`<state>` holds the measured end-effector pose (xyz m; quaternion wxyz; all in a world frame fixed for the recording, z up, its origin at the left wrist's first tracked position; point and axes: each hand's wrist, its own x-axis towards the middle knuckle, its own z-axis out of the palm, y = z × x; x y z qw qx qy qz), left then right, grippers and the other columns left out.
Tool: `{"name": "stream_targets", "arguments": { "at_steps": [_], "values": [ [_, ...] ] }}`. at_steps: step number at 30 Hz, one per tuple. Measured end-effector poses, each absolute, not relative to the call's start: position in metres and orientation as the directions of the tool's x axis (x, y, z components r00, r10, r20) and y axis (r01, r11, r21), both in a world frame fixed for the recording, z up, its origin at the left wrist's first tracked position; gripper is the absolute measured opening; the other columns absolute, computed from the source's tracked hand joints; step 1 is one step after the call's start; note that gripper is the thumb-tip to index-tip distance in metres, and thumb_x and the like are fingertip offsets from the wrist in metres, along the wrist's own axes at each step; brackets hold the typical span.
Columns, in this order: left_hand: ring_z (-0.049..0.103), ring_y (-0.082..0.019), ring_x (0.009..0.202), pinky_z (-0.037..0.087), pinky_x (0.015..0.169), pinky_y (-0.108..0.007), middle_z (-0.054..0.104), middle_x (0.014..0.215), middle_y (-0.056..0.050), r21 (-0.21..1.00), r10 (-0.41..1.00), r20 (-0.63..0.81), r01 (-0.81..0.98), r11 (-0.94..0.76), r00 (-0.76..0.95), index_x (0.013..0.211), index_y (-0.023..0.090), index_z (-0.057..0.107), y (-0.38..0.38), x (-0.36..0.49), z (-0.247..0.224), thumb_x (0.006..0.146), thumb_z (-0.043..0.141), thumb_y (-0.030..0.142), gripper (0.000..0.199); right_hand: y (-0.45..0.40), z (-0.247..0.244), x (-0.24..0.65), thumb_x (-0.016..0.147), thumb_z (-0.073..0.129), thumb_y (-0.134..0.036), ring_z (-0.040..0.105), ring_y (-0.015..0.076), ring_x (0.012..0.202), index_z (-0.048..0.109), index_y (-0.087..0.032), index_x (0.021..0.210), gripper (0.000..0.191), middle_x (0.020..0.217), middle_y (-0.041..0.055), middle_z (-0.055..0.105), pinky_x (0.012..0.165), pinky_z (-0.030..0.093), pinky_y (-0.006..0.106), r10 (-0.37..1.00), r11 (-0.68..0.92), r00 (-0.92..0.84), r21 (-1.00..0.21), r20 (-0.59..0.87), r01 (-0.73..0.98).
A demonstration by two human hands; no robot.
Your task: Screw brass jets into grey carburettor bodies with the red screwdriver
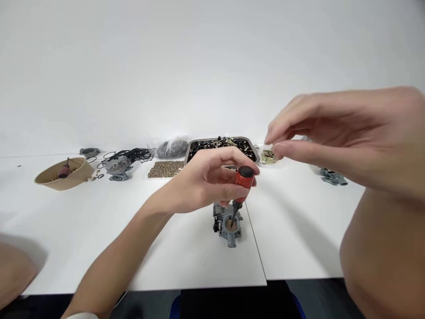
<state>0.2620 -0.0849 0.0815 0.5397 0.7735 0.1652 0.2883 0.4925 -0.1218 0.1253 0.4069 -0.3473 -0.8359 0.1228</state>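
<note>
My left hand is closed around the red handle of a screwdriver with a black cap. The screwdriver leans slightly, its shaft pointing down into the round bore of a grey metal carburetor on the white table. A brownish disc shows inside that bore, at the screwdriver's tip. Raised at the right, my right hand has its fingers bent and its thumb stretched out, with a small gap between the fingertips. Nothing can be seen in it.
Behind stands a metal tray of dark screws, beside brass-coloured pieces, a clear bag and black rubber rings. A paper bowl holds another screwdriver. More carburetor parts lie left and right.
</note>
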Motion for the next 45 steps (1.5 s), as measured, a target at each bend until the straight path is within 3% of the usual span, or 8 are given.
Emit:
{"name": "stream_targets", "arguments": {
  "at_steps": [11, 21, 26, 29, 32, 37, 42, 45],
  "values": [
    [0.069, -0.014, 0.069, 0.055, 0.053, -0.022, 0.071, 0.092, -0.005, 0.902, 0.552, 0.33, -0.084, -0.423, 0.766, 0.136, 0.025, 0.04, -0.078, 0.254, 0.081, 0.084, 0.068, 0.019, 0.059, -0.104, 0.117, 0.478, 0.092, 0.055, -0.029, 0.065, 0.0123, 0.078, 0.07, -0.035, 0.102, 0.02, 0.092, -0.0073, 0.069, 0.059, 0.045, 0.023, 0.553, 0.832, -0.712, -0.244, 0.433, 0.497],
    [0.069, -0.018, 0.084, 0.059, 0.068, -0.027, 0.066, 0.087, -0.003, 0.817, 0.553, 0.451, -0.075, -0.572, 0.7, 0.113, 0.02, 0.059, -0.083, 0.27, 0.076, 0.074, 0.078, 0.019, 0.043, -0.118, 0.112, 0.451, 0.091, 0.06, -0.043, 0.036, 0.0112, 0.045, 0.057, -0.022, 0.06, 0.037, 0.045, -0.0035, 0.037, 0.043, 0.021, 0.031, 0.544, 0.625, -0.545, 0.126, 0.638, 0.771],
    [0.068, -0.016, 0.08, 0.06, 0.071, -0.03, 0.066, 0.094, -0.003, 0.849, 0.523, 0.419, -0.115, -0.516, 0.743, 0.127, 0.025, 0.051, -0.083, 0.262, 0.076, 0.085, 0.065, 0.018, 0.045, -0.12, 0.12, 0.464, 0.091, 0.059, -0.031, 0.061, 0.013, 0.066, 0.068, -0.026, 0.087, 0.011, 0.078, -0.0028, 0.065, 0.058, 0.046, 0.027, 0.563, 0.78, -0.638, -0.084, 0.525, 0.62],
    [0.068, -0.016, 0.083, 0.06, 0.076, -0.032, 0.066, 0.091, -0.003, 0.847, 0.491, 0.401, -0.11, -0.519, 0.773, 0.138, 0.028, 0.04, -0.084, 0.258, 0.078, 0.088, 0.061, 0.016, 0.056, -0.117, 0.119, 0.475, 0.093, 0.054, -0.028, 0.065, 0.0133, 0.078, 0.07, -0.033, 0.092, 0.017, 0.093, -0.0065, 0.068, 0.067, 0.048, 0.027, 0.53, 0.828, -0.723, -0.084, 0.442, 0.555],
    [0.066, -0.015, 0.082, 0.059, 0.076, -0.031, 0.065, 0.094, -0.002, 0.828, 0.466, 0.401, -0.094, -0.553, 0.789, 0.14, 0.031, 0.036, -0.085, 0.261, 0.078, 0.083, 0.068, 0.015, 0.067, -0.116, 0.112, 0.472, 0.092, 0.052, -0.027, 0.056, 0.0108, 0.06, 0.067, -0.028, 0.079, 0.02, 0.075, -0.0045, 0.065, 0.054, 0.04, 0.027, 0.556, 0.756, -0.648, 0.008, 0.521, 0.655],
    [0.066, -0.014, 0.079, 0.057, 0.063, -0.024, 0.061, 0.091, -0.001, 0.827, 0.551, 0.419, -0.053, -0.559, 0.722, 0.131, 0.028, 0.044, -0.086, 0.272, 0.072, 0.078, 0.074, 0.022, 0.06, -0.115, 0.107, 0.452, 0.091, 0.056, -0.037, 0.034, 0.0105, 0.045, 0.052, -0.022, 0.053, 0.04, 0.044, -0.0028, 0.03, 0.045, 0.017, 0.031, 0.574, 0.575, -0.531, 0.154, 0.624, 0.803],
    [0.067, -0.016, 0.083, 0.059, 0.069, -0.029, 0.062, 0.098, -0.002, 0.852, 0.564, 0.428, -0.107, -0.513, 0.706, 0.131, 0.028, 0.042, -0.083, 0.267, 0.073, 0.083, 0.069, 0.021, 0.056, -0.112, 0.117, 0.464, 0.092, 0.057, -0.034, 0.059, 0.0132, 0.068, 0.069, -0.03, 0.091, 0.013, 0.083, -0.0024, 0.067, 0.06, 0.045, 0.029, 0.518, 0.789, -0.658, -0.009, 0.546, 0.614],
    [0.067, -0.016, 0.084, 0.059, 0.076, -0.033, 0.064, 0.095, -0.003, 0.873, 0.517, 0.376, -0.107, -0.476, 0.769, 0.138, 0.028, 0.034, -0.083, 0.261, 0.076, 0.086, 0.064, 0.016, 0.062, -0.112, 0.12, 0.476, 0.095, 0.049, -0.03, 0.064, 0.0133, 0.075, 0.07, -0.037, 0.102, 0.023, 0.094, -0.0054, 0.069, 0.064, 0.049, 0.029, 0.501, 0.851, -0.751, -0.088, 0.431, 0.517]
  ]
}}
